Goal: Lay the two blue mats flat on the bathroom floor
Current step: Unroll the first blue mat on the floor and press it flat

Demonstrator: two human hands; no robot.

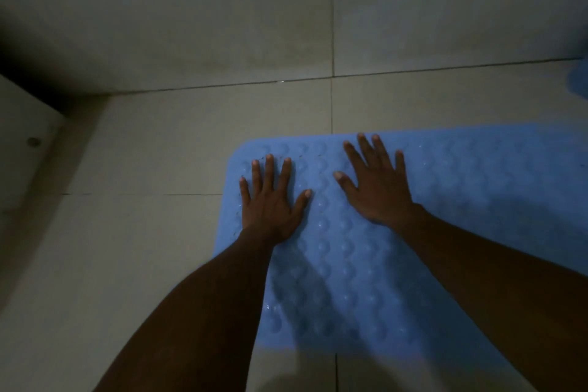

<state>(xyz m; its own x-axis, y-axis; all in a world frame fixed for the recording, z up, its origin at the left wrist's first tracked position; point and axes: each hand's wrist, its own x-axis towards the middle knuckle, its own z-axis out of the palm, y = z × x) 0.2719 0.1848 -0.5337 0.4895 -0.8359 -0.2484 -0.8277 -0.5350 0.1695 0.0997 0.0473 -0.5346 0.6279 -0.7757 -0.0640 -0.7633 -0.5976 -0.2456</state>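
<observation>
A blue mat point(461, 188) with a bumpy, wavy surface lies spread on the pale tiled floor point(159, 232), running from the middle of the view off the right edge. My left hand point(270, 197) rests palm down, fingers apart, on the mat's left end near its rounded corner. My right hand point(375, 181) lies flat beside it, fingers spread, a little farther up the mat. Neither hand grips anything. A small patch of blue point(580, 76) at the far right edge looks like a second mat, mostly out of view.
A tiled wall point(222, 9) rises just beyond the mat, meeting the floor along a grout line. At the left a white raised ledge point(22, 124) with a small round fitting point(33, 141) borders the floor. The light is dim.
</observation>
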